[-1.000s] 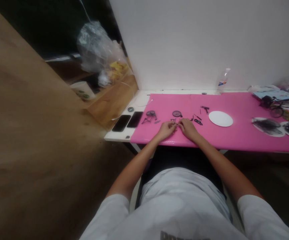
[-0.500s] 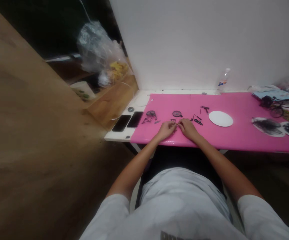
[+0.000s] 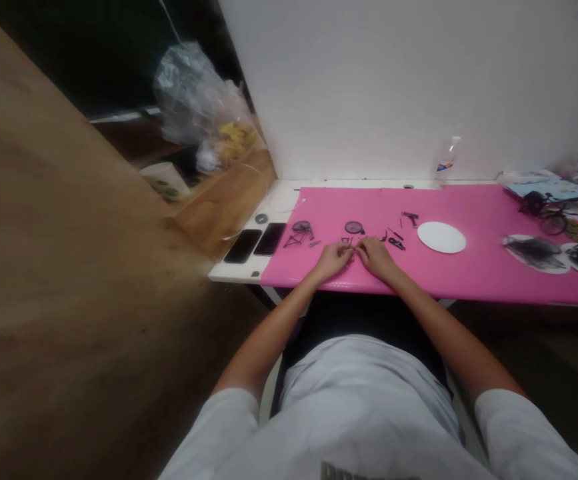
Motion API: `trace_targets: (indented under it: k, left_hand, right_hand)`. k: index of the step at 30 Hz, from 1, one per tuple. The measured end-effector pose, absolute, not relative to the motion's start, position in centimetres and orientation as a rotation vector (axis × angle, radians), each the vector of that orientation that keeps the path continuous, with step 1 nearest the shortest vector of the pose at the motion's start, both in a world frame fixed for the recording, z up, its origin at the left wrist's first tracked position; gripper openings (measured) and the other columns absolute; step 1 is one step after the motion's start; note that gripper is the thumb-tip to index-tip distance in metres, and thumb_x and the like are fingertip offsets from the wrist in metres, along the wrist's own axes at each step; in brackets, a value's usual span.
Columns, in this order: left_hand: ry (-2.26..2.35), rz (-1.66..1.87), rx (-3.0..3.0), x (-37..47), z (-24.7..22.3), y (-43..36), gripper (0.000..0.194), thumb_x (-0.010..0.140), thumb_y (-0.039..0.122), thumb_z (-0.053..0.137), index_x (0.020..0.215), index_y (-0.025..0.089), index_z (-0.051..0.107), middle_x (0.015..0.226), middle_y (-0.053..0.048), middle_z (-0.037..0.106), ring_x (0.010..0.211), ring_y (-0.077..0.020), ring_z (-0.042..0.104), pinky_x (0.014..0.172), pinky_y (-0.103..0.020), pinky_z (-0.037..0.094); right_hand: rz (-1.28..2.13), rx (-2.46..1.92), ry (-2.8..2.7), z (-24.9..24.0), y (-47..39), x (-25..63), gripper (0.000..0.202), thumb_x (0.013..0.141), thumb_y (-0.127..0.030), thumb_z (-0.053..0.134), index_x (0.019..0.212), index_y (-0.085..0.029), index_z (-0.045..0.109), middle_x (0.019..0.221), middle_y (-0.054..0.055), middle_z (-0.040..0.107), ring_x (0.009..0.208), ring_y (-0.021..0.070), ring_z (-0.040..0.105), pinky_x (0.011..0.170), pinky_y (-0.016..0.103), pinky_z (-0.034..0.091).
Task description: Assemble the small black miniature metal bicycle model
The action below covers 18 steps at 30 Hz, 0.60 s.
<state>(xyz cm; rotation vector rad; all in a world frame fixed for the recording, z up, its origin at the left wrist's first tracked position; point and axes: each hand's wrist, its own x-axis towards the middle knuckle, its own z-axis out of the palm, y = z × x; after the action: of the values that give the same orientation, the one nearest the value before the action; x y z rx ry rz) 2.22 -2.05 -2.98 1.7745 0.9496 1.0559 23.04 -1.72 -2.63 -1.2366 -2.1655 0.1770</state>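
My left hand (image 3: pixel 335 259) and my right hand (image 3: pixel 373 255) meet fingertip to fingertip over the near edge of the pink mat (image 3: pixel 399 207). The fingers of both are pinched around something small and dark, too small to make out. Just beyond them lies a small black model wheel (image 3: pixel 353 227). Left of my hands rests a black model bicycle frame with a wheel (image 3: pixel 301 233), and a tiny dark part (image 3: pixel 315 244) lies beside it. On the right are several small black pieces, among them a chunky one (image 3: pixel 397 244) and an angled one (image 3: pixel 411 218).
A white plate (image 3: pixel 441 238) sits to the right. Farther right are plates of black parts (image 3: pixel 537 254) and a black model bicycle (image 3: pixel 545 212). Two phones (image 3: pixel 270 239) lie at the left end. A clear bottle (image 3: pixel 447 162) stands by the wall (image 3: pixel 399 87).
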Motion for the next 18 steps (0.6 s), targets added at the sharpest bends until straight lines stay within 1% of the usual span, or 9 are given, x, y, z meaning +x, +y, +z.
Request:
trace_targets:
  k: [6,13,18]
  left_hand:
    - [0.968,1.053,1.822,2.19,-2.86,-2.18,0.027,0.103,0.034,0.062,0.1,0.012,0.076,0.084,-0.006,0.078,0.067,-0.0136,0.067,0.069,-0.025,0.051]
    - [0.992,1.046,1.876,2.17,-2.81,-2.14,0.025,0.103,0.031,0.059,0.098,0.014,0.076,0.081,-0.005,0.077,0.068,-0.0148,0.068,0.069,-0.025,0.051]
    - [1.006,1.037,1.872,2.2,-2.84,-2.11,0.025,0.103,0.032,0.06,0.098,0.014,0.076,0.081,-0.005,0.077,0.068,-0.0151,0.068,0.068,-0.025,0.05]
  right_hand:
    - [0.185,-1.232,-2.166,-2.63,-1.72,23.05,0.008,0.106,-0.022,0.058,0.102,-0.023,0.065,0.106,0.012,0.074,0.102,0.0303,0.062,0.097,0.045,0.05]
    - [0.182,-1.248,-2.17,-2.43,-1.91,22.96,0.007,0.107,-0.022,0.059,0.103,-0.022,0.065,0.107,0.013,0.074,0.101,0.0303,0.062,0.097,0.045,0.049]
    - [0.173,-1.254,-2.175,-2.48,-1.89,22.99,0.007,0.107,-0.022,0.06,0.104,-0.022,0.066,0.107,0.013,0.074,0.103,0.0307,0.062,0.097,0.045,0.049]
